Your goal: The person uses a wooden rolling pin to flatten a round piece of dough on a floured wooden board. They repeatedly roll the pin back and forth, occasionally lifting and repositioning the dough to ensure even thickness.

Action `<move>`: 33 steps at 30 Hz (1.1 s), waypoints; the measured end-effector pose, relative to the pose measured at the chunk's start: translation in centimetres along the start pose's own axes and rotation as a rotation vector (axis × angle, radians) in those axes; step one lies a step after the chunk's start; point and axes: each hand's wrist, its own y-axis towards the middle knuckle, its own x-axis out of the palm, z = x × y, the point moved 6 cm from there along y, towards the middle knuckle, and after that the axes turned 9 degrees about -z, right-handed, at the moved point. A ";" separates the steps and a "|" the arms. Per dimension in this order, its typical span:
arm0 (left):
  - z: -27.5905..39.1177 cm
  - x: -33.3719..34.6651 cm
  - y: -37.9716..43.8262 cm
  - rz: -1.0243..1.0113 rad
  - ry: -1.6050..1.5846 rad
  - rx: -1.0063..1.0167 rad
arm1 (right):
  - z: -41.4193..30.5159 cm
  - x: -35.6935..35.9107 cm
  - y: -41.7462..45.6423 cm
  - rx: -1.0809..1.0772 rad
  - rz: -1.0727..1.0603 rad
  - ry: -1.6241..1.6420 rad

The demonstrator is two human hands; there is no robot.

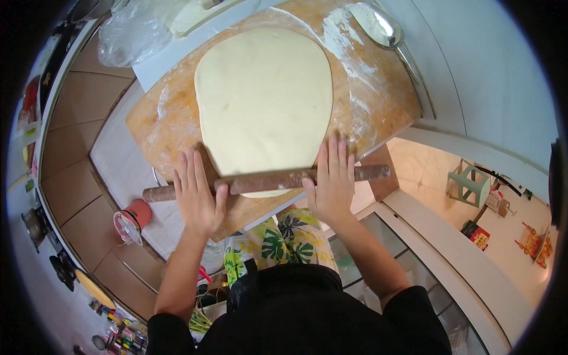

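A large pale sheet of rolled dough (266,97) lies on a floured wooden board (155,120). Across its near end rests a brown wooden rolling pin (266,181), and a strip of dough shows on the near side of the pin. My left hand (198,195) lies flat over the pin's left part, fingers extended away from me and thumb along the pin. Over the right part, my right hand (332,182) is laid palm down in the same way. Neither hand's fingers are wrapped round the pin.
At the board's far right sits a metal scoop (386,31) with flour, beside scattered flour (341,40). A clear plastic bag (133,35) is at the far left. Below the board on the left stands a red bucket (138,214). A green stool (470,184) is off to the right.
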 end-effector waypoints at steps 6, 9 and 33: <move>-2.2 -3.5 9.0 0.235 0.078 0.005 | -0.1 -2.6 9.9 -0.021 0.219 -0.069; -2.6 -3.0 10.0 0.240 0.028 -0.016 | 0.4 -2.0 10.1 -0.012 0.199 -0.052; -1.1 0.9 -3.8 -0.029 -0.045 -0.022 | -0.8 0.8 -1.9 -0.063 -0.022 -0.063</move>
